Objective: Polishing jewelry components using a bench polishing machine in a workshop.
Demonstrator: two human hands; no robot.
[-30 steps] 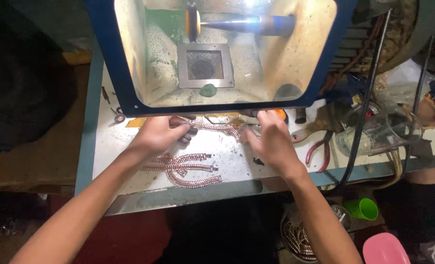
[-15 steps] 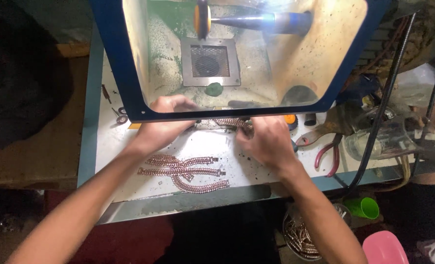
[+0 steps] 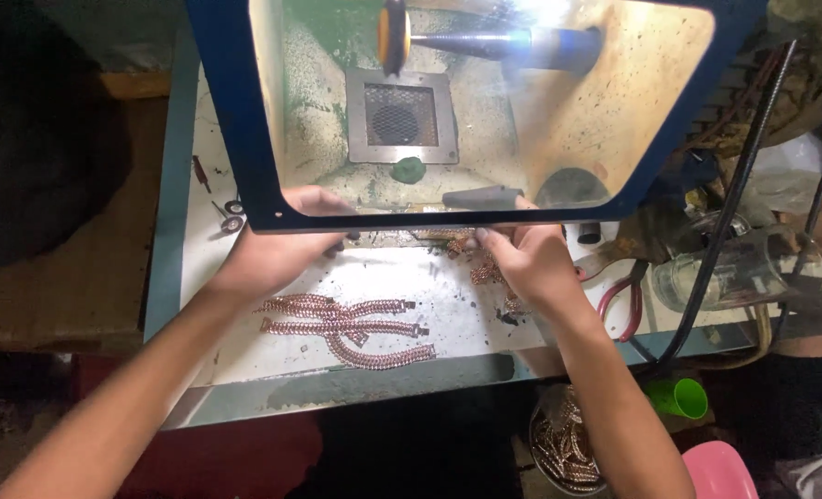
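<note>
Change since earlier: both hands now sit higher, right at the lower edge of the blue-framed hood [image 3: 235, 139], where half a second ago they were a little lower on the tabletop [image 3: 244, 351]; the view has tipped up with them.
Left hand [image 3: 277, 248]: fingers curled in under the frame edge; what they grip is hidden, so I cannot tell whether they hold anything.
Right hand [image 3: 531, 263]: fingers closed narrowly on a copper-coloured chain piece [image 3: 485, 272], which hangs just below the frame.
Chain in hand: between the two hands, at the mouth of the hood, below the spinning wheel on its spindle [image 3: 395, 35].
Finished or waiting chains [image 3: 346, 328]: three lengths lying crossed on the tabletop, near the left forearm.
Nearby: red-handled pliers [image 3: 625, 300] right of the right hand; a green cup [image 3: 679, 397] lower down.
Doing it well: as I judge it, the chain needs holding taut and short, with fingertips well clear of the wheel.
</note>
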